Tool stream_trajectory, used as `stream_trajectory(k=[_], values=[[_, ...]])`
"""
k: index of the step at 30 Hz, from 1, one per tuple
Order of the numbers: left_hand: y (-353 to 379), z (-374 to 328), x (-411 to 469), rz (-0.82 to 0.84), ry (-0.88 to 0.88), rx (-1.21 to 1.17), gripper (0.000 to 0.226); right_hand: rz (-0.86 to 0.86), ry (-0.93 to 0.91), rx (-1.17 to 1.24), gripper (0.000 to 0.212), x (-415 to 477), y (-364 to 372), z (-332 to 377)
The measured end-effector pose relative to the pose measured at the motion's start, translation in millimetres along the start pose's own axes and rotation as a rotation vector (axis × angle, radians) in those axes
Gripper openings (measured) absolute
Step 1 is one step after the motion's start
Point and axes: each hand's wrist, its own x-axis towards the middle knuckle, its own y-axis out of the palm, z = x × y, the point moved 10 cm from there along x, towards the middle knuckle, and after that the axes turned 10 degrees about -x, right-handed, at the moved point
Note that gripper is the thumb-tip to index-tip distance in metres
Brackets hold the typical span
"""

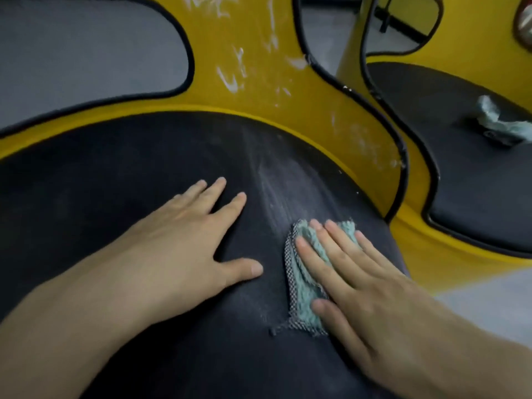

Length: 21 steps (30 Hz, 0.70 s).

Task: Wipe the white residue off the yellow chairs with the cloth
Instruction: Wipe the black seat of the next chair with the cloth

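Observation:
A yellow chair (253,67) with a black padded seat (115,174) fills the view. White residue streaks its yellow backrest and smears the seat just ahead of the cloth. A folded teal cloth (305,280) with a checked grey edge lies on the seat's right half. My right hand (354,280) presses flat on the cloth, fingers straight. My left hand (190,240) rests flat on the seat to the cloth's left, fingers spread.
A second yellow chair (466,53) with a black seat stands at the right, with another crumpled teal cloth (501,119) and a small dark object on it. Grey floor (489,303) shows at the lower right and through the backrest openings.

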Motion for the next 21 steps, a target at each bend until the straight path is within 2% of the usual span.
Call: stream_trajectory(k=[3,7,9,11,14,16,21], values=[[1.4,-1.5,-8.5,0.05,-0.023,-0.005,0.106,0.083,0.046,0.051,0.061,46.3,1.0,-14.9],[8.7,-7.3,-14.0,0.061,-0.039,0.001,0.114,0.076,0.153,0.093,0.061,113.1,0.2,-46.9],[7.9,-10.2,-11.9,0.047,-0.046,-0.005,0.118,0.072,0.143,0.086,0.06,84.8,4.4,-39.5],[12.5,-11.3,-12.4,0.036,-0.059,-0.014,0.119,-0.01,0.115,0.043,0.062,26.7,4.9,-14.2],[18.2,-20.0,-14.0,0.043,-0.051,-0.028,0.122,-0.083,0.132,0.121,0.063,-47.7,8.4,14.8],[16.6,-22.4,-16.2,0.036,-0.069,-0.054,0.124,-0.048,0.118,0.137,0.065,-47.2,13.9,12.4],[14.7,-34.6,-29.7,-0.009,-0.125,-0.083,0.116,0.049,0.084,0.077,0.062,31.7,12.9,-30.6]])
